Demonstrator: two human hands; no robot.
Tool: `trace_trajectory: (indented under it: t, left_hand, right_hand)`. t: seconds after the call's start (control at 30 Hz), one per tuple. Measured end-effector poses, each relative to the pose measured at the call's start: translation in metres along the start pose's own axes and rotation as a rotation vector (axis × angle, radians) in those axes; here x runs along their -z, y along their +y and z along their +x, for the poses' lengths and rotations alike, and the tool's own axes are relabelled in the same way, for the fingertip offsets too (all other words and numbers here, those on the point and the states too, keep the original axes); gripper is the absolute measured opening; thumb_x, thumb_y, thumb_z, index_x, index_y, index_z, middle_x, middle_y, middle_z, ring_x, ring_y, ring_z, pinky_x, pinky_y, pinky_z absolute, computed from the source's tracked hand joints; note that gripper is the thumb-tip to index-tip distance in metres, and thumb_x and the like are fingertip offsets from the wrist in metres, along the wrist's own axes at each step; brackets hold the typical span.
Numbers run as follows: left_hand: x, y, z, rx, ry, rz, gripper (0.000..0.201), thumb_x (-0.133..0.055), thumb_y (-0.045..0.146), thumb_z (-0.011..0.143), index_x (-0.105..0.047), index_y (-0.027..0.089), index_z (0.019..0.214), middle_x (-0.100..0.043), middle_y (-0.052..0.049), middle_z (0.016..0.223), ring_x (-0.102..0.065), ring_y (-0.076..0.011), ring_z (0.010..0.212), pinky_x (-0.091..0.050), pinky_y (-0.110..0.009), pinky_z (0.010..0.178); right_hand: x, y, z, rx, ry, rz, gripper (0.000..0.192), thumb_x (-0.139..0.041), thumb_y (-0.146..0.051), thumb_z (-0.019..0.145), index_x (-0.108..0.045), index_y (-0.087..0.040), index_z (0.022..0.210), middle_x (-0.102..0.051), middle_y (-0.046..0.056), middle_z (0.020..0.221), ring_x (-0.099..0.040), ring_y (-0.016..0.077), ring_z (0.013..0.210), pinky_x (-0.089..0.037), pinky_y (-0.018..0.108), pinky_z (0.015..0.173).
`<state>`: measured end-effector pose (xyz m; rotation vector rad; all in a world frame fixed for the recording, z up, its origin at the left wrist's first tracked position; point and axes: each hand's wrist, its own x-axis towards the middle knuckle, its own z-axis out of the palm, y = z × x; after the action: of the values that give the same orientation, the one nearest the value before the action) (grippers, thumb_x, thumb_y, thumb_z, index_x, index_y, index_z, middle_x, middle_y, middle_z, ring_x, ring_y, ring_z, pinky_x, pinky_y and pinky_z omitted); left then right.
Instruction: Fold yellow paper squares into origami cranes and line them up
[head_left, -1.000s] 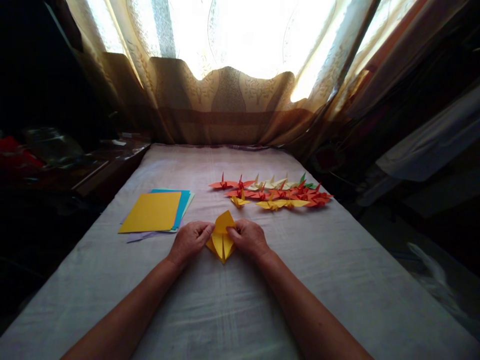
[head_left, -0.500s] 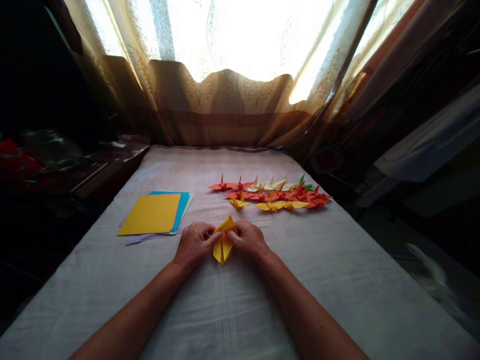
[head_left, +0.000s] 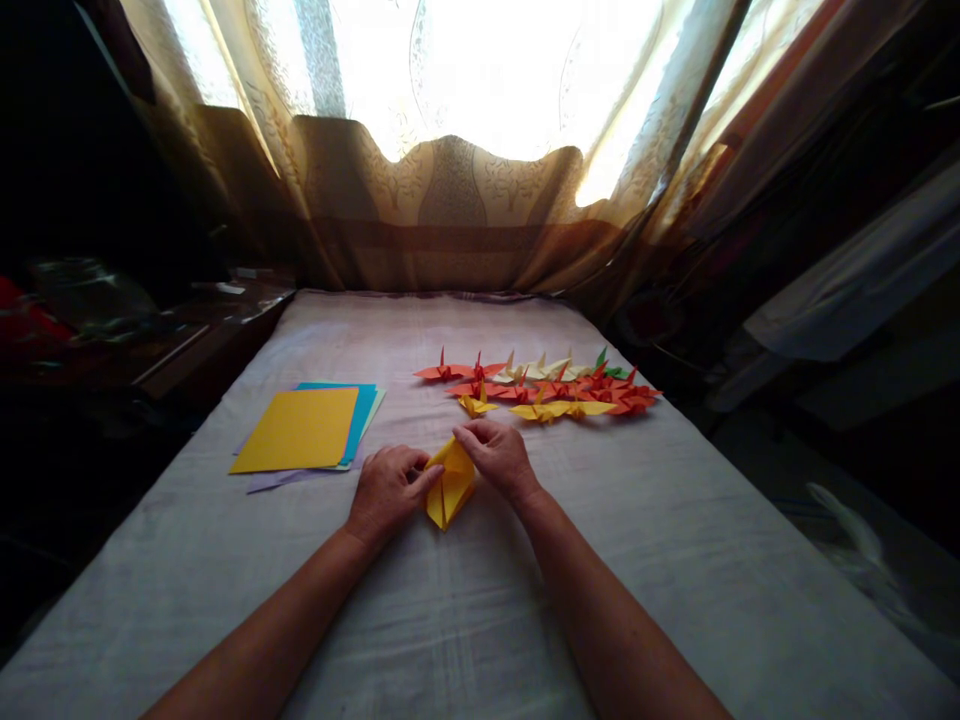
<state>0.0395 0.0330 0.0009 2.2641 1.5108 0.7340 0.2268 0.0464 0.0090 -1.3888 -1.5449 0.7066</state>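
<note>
A yellow piece of folded origami paper (head_left: 452,484), diamond-shaped with a slit down its lower half, lies between my hands on the cloth. My left hand (head_left: 388,490) grips its left edge, thumb on top and fingers partly hidden beneath. At its top corner, my right hand (head_left: 498,458) pinches the paper between thumb and fingers. Beyond it are finished paper cranes: a small yellow crane (head_left: 476,405) nearest, further yellow cranes (head_left: 559,411), several red cranes (head_left: 559,390), cream cranes (head_left: 544,370) and a green crane (head_left: 611,370).
A stack of square paper sheets lies on the left, with a yellow sheet (head_left: 300,430) on top and a blue sheet (head_left: 365,415) showing under it. A pale cloth (head_left: 420,640) covers the surface. Behind it hangs a curtain (head_left: 450,200) before a bright window.
My right hand has moved up from the middle of the folded paper to its top corner. The left hand keeps its hold on the left edge.
</note>
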Motion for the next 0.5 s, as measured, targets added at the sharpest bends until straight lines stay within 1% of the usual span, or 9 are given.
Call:
trace_trajectory:
  t: [0.27,0.4,0.5]
  left_hand:
    - [-0.003,-0.007,-0.002,-0.034,-0.023,0.028,0.042,-0.037,0.045,0.099,-0.071,0.022,0.090,-0.072,-0.004,0.088,-0.061,-0.0216,0.086,-0.040,-0.033,0.078]
    - [-0.003,-0.007,-0.005,-0.039,-0.042,0.043,0.039,-0.039,0.045,0.099,-0.071,0.023,0.095,-0.072,-0.004,0.092,-0.060,-0.0228,0.091,-0.039,-0.035,0.081]
    - [-0.003,-0.006,-0.006,-0.046,-0.044,0.047,0.035,-0.042,0.044,0.098,-0.070,0.023,0.095,-0.071,-0.005,0.092,-0.061,-0.0234,0.091,-0.039,-0.036,0.082]
  right_hand:
    - [-0.002,0.009,-0.003,0.070,0.072,0.033,0.035,-0.055,-0.048,0.083,-0.068,-0.019,0.070,-0.065,0.002,0.064,-0.058,0.0151,0.060,-0.044,0.024,0.056]
    - [-0.004,0.012,-0.004,0.089,0.101,0.054,0.036,-0.054,-0.049,0.085,-0.068,-0.019,0.071,-0.066,0.002,0.067,-0.058,0.0155,0.062,-0.045,0.024,0.058]
    - [-0.006,0.015,-0.004,0.102,0.104,0.071,0.035,-0.056,-0.048,0.086,-0.068,-0.019,0.071,-0.066,0.003,0.068,-0.059,0.0158,0.063,-0.046,0.025,0.059]
